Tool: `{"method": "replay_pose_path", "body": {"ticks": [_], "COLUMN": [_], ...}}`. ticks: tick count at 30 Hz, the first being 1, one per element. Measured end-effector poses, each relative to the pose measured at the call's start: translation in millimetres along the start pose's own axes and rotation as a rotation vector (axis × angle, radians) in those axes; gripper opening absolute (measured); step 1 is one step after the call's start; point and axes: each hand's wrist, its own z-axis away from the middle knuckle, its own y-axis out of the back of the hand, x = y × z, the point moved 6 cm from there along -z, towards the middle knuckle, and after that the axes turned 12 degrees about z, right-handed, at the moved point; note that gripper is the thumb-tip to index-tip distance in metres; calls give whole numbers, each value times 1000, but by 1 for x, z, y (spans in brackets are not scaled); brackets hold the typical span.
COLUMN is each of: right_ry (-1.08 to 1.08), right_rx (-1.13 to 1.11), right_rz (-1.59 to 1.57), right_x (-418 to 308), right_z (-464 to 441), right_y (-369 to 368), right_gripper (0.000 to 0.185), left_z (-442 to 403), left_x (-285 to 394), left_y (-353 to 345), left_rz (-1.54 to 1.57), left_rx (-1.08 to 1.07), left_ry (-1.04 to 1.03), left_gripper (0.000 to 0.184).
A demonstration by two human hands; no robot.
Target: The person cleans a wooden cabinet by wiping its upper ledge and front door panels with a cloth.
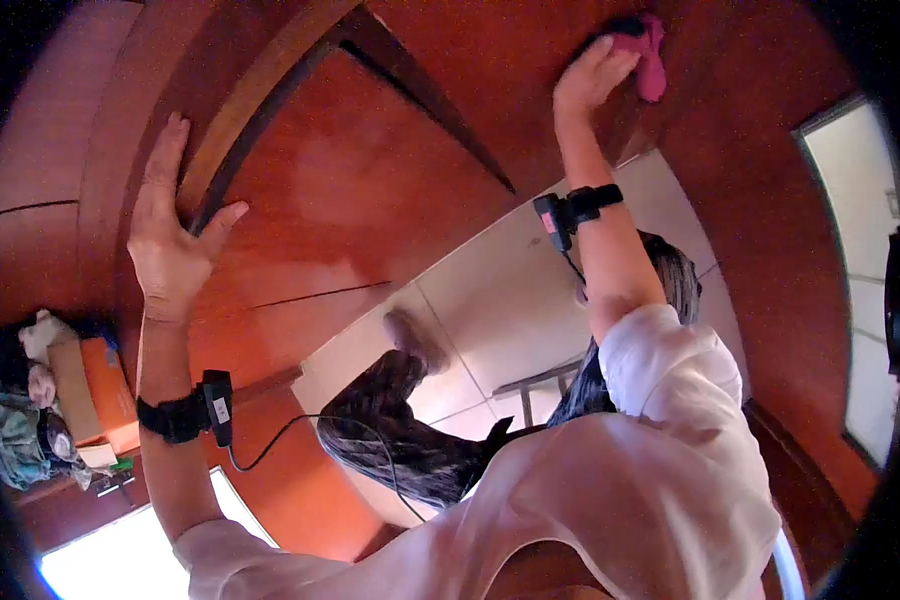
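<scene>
A person in a white shirt (660,480) and dark patterned trousers (380,430) is leaning over a broad reddish-brown wooden panel (370,180), both arms reaching toward its far side. On the far right, the right hand (595,78) is pressing at a pink cloth (652,60), which is lying against the wood with a darker patch next to it. Its fingers are touching the cloth and sitting close to one another, though from here I cannot tell whether they are clamping it. Over on the left, the left hand (175,245) is resting by a raised wooden edge (245,110), its fingers spreading apart, the thumb standing out to the right, and nothing is sitting in its grip. Each wrist is wearing a black strap, one on the left (175,418) and one on the right (592,203), and a thin cable (300,420) is trailing from the left one across the trousers. Below, pale floor tiles (470,310) are showing, with a foot (410,335) standing on them. Near the left edge, an orange box (107,385) is sitting beside a heap of clothes (15,440).
</scene>
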Motion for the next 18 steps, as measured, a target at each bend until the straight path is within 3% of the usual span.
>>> {"method": "replay_pose_path", "body": {"ticks": [2,4,7,11,14,18], "right_ry": [-197,-230,-576,-1007,-1184,-1038], "right_rx": [32,57,-143,-380,-532,-642], "right_rz": [-71,-35,47,-216,-448,-586], "right_x": [31,81,141,192,165,59], "right_z": [18,30,55,113,154,170], "right_y": [2,-6,-10,-26,-31,-34], "right_gripper": [61,67,62,61,62,63], "left_z": [1,1,2,8,10,12], "left_x": [-1,-2,-4,-10,-17,-20], "left_y": [0,2,4,6,6,5], "left_rz": [32,14,2,-21,-35,-64], "left_rx": [12,15,32,49,34,55], "left_ry": [28,3,-36,-66,13,3], "left_gripper": [84,83,81,81,83,82]}}
